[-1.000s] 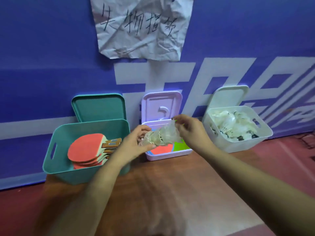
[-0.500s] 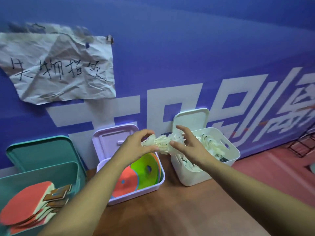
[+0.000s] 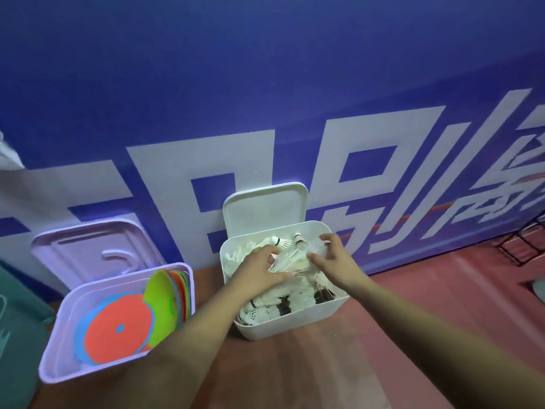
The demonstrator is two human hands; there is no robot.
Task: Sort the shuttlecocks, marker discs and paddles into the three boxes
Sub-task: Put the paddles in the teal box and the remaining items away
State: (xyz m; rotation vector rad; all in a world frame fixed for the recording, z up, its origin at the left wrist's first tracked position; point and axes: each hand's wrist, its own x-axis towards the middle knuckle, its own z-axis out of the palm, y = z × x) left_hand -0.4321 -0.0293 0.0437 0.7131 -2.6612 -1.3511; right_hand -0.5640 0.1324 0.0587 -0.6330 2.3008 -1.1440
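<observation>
- While the bundle of shuttlecocks [image 3: 290, 258] hangs just over the pile inside the white box [image 3: 290, 327], its long axis runs left to right, roughly along the back wall of the box. Whether it already touches the pile below, I cannot tell.
- The left hand [image 3: 259, 268] has its grip curled round the left end of the bundle, and the right hand [image 3: 331, 261] has its grip curled round the right end. The bundle therefore lies between the two grips, and both hands are equally near to it.
- I judge that the coming move is only a release downward. The box opening is directly under the bundle and wider than it, so no turn seems needed.
- Loose shuttlecocks [image 3: 265, 307] already fill much of the box, and two cork heads stand up just behind the hands.
- The white lid [image 3: 265, 208] leans upright behind the box, against the blue banner [image 3: 265, 84].
- To the left, near but apart, the purple box [image 3: 54, 355] holds the marker discs [image 3: 118, 323]. An edge of a teal box [image 3: 14, 320] shows at the far left.
</observation>
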